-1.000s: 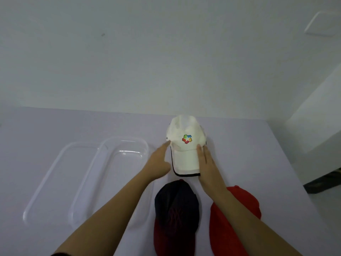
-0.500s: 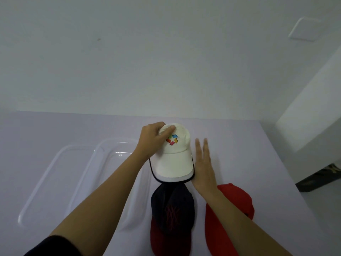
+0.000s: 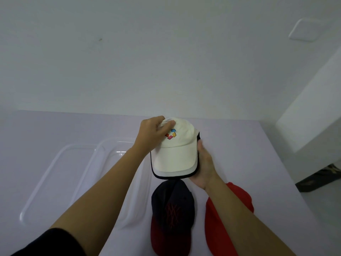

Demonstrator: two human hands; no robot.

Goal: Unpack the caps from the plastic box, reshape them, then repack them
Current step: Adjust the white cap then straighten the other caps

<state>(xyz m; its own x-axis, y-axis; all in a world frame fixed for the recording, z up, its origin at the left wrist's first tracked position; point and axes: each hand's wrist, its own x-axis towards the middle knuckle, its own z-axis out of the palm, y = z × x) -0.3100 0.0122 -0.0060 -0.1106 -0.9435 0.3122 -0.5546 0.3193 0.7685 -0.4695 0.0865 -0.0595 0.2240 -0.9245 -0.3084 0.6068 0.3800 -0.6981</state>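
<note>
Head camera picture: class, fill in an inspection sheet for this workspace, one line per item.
Surface: pale table, bare at the far side.
Job's things: white cap held up; dark cap and red cap lying on the table; clear box and lid side by side, nothing in them.
Clutter: nothing seen.
Hands: left hand grips the white cap's crown; right hand supports its brim.
Cables: nothing seen.
Surroundings: plain wall.
</note>
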